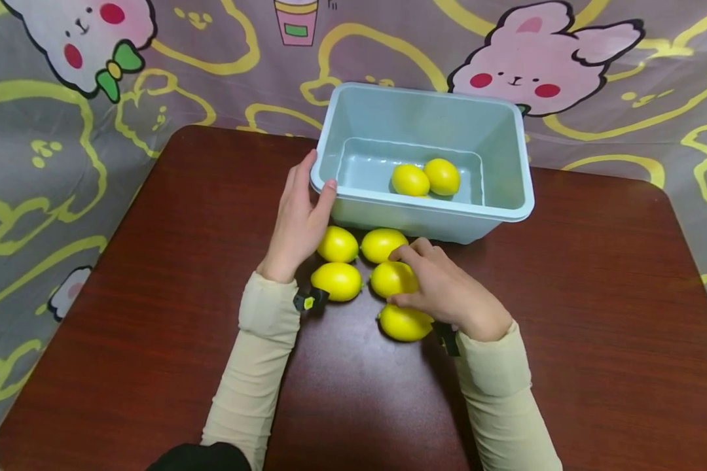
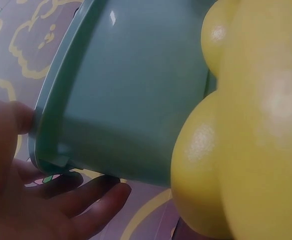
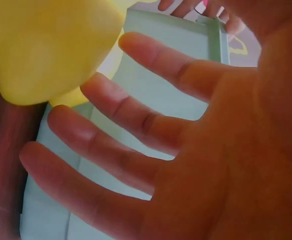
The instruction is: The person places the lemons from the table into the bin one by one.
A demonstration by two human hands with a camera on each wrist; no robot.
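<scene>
A pale blue-green plastic bin (image 1: 418,212) stands at the back of the table. At its left front corner my left hand (image 1: 297,219) holds the rim, thumb on the front edge and fingers along the side. My right hand (image 1: 448,284) reaches over a yellow lemon (image 1: 389,280), fingers spread and bent above it, thumb on the near side. In the right wrist view the fingertips (image 3: 98,90) are right beside yellow lemons (image 3: 61,55). Just nearer me lies another lemon (image 1: 405,324), partly beneath the hand. At the bin's front lies a lemon (image 1: 381,245).
Left of these, two lemons sit near my left wrist, a back lemon (image 1: 337,244) and a front lemon (image 1: 337,282). Inside the bin are lemons (image 1: 410,180) against its front wall. The dark red-brown table (image 1: 153,294) meets a patterned cloth (image 1: 212,85) behind.
</scene>
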